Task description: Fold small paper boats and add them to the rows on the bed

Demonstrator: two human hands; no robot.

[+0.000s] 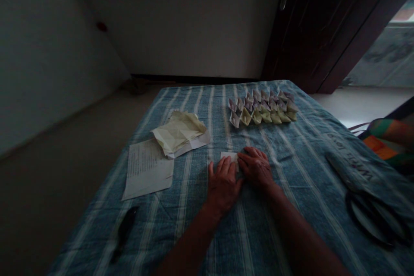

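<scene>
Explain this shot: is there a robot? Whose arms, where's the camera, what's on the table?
No machine here. This is one picture from a camera worn on a person's head, looking forward and down. The bare arms are that person's own: the left hand and right hand rest on a small white paper, which seems to lie flat under them. A striped blue cloth covers the surface. On it lie rows of folded paper boats, a crumpled pale yellow paper and a written sheet.

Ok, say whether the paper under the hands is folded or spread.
Cannot tell: the white paper lies flat on the striped cloth under the left hand and right hand, with no crease visible.
</scene>
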